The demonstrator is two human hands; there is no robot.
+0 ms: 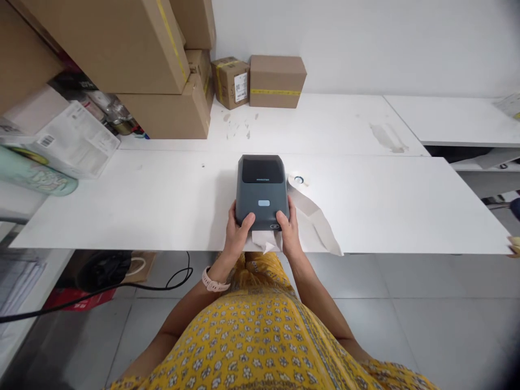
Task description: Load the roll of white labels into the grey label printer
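Observation:
A dark blue-grey label printer (263, 192) with a black window and a pale button is at the middle of the white table, near its front edge. My left hand (239, 227) grips its left front corner, thumb on top. On the opposite corner, my right hand (288, 222) holds it the same way. The fingers under the printer are mostly hidden. A crumpled strip of white label paper (264, 240) sticks out below its front. To the right, a longer paper strip (319, 216) trails toward the table edge, beside a small label roll (298, 179).
Cardboard boxes (162, 116) are stacked at the back left, with a smaller box (278, 81) against the wall. A mint-green bottle (36, 170) and a white carton (79, 138) lie at the left. Below the table's front edge hangs a black cable (138, 285).

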